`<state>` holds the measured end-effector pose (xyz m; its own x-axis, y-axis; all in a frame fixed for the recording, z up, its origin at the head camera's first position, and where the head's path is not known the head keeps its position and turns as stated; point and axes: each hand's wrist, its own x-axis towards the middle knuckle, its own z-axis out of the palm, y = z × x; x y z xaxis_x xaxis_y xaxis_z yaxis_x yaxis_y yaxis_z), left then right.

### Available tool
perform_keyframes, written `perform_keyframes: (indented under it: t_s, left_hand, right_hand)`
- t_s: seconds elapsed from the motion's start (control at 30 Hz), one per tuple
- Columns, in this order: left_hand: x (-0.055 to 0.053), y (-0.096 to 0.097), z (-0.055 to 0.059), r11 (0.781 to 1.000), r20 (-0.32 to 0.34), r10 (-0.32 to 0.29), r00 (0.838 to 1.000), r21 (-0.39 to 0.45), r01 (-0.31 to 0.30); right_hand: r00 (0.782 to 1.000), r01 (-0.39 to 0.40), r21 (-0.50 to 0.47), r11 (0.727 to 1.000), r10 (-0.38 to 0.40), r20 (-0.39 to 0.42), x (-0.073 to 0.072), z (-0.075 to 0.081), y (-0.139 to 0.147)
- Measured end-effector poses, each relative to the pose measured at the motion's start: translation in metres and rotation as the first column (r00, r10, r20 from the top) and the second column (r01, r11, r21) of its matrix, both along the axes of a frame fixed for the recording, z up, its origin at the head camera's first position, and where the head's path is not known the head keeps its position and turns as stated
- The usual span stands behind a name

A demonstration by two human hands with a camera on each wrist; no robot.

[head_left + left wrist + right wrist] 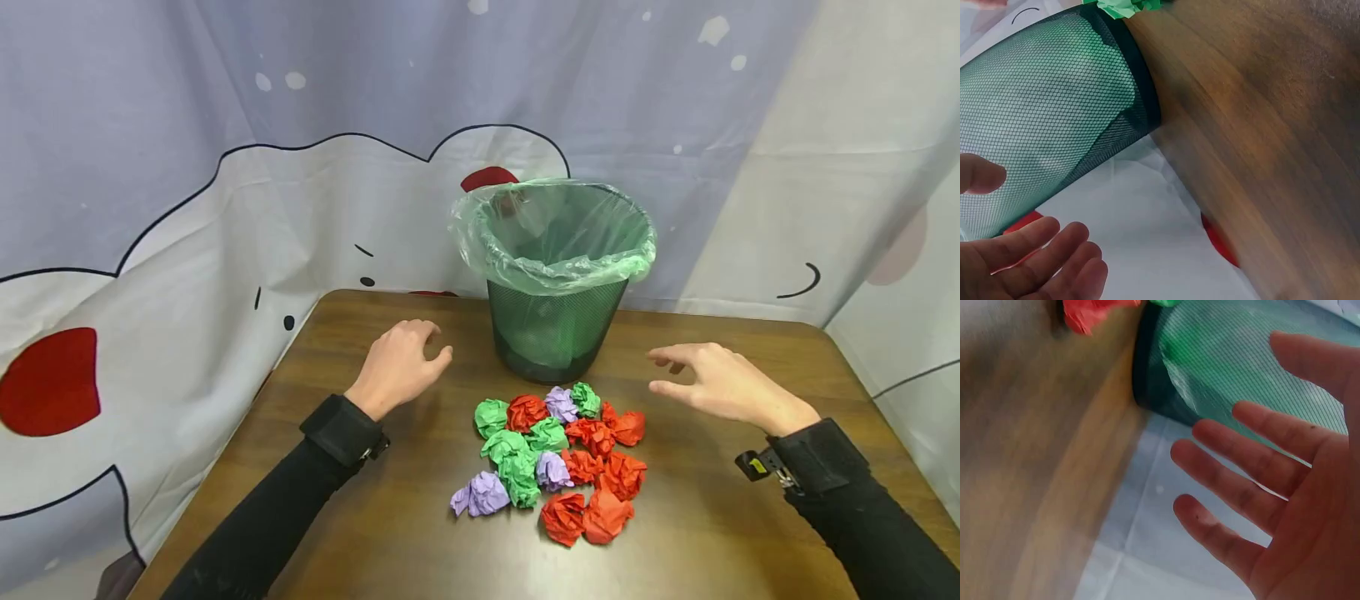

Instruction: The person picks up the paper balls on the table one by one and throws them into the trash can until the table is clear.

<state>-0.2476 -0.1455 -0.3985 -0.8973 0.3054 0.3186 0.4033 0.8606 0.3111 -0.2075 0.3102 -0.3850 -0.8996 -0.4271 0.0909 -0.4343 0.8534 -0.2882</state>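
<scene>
Crumpled balls of red paper [607,514], green paper [517,477] and purple paper [487,493] lie grouped on the wooden table. Just behind them stands a black mesh wastebasket [555,329], lined with a translucent green bag [562,271] folded over its rim. My left hand [401,367] hovers left of the basket, thumb apart from the relaxed fingers, holding nothing. On the other side, my right hand [720,385] is held above the table to the right of the basket, its fingers spread and the palm bare in the right wrist view.
A patterned curtain [360,200] hangs behind the table and along its left side. The brown tabletop [360,533] extends around the paper balls, its back edge close to the curtain. A strapped device sits on each wrist.
</scene>
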Motion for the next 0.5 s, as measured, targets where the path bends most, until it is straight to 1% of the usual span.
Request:
perform_keyframes:
  t_s: [0.13,0.3,0.37,0.5]
  left_hand:
    - [0.003,0.001,-0.002,1.000,-0.012,-0.006,1.000,0.002,0.006]
    - [0.007,0.003,-0.009,1.000,0.008,-0.014,1.000,-0.004,0.014]
    - [0.009,0.004,-0.013,1.000,0.014,-0.021,1.000,-0.004,0.021]
    - [0.012,0.005,-0.019,1.000,0.007,-0.024,1.000,-0.006,0.024]
  right_hand:
    - [0.998,-0.061,-0.011,0.998,0.061,0.020,0.003,-0.015,-0.009]
    - [0.987,-0.130,-0.011,0.991,0.131,0.092,0.006,-0.030,-0.018]
    - [0.982,-0.142,-0.008,0.990,0.142,0.124,0.007,-0.036,-0.022]
    - [0.979,-0.162,0.018,0.987,0.159,0.129,0.009,-0.046,-0.027]
